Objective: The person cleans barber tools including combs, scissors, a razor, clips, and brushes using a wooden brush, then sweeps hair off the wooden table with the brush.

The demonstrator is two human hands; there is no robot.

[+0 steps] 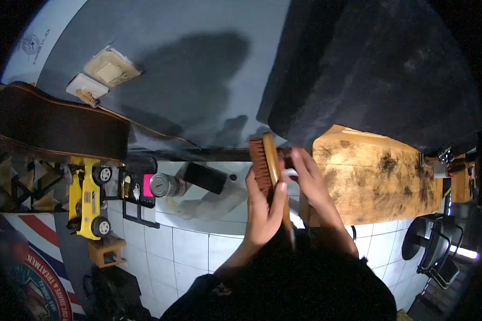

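A wooden-backed brush point(273, 163) with reddish-brown bristles is held upright in front of my body. My left hand point(263, 211) grips it, with fingers on the bristle side and the thumb against the wood. My right hand point(305, 174) is raised just right of the brush, its fingers bent and partly blurred. Something small and white shows by its fingertips; I cannot make out what it is. A white surface behind the brush bears a black phone-like object point(204, 177) and a tin can point(163, 185).
A wooden table point(369, 182) stands on the right, with a black chair point(434, 251) beyond it. At left are a yellow toy car point(88, 200), a small wooden stand point(106, 252) and a black rack point(139, 206). A grey wall with a switch point(111, 67) rises ahead.
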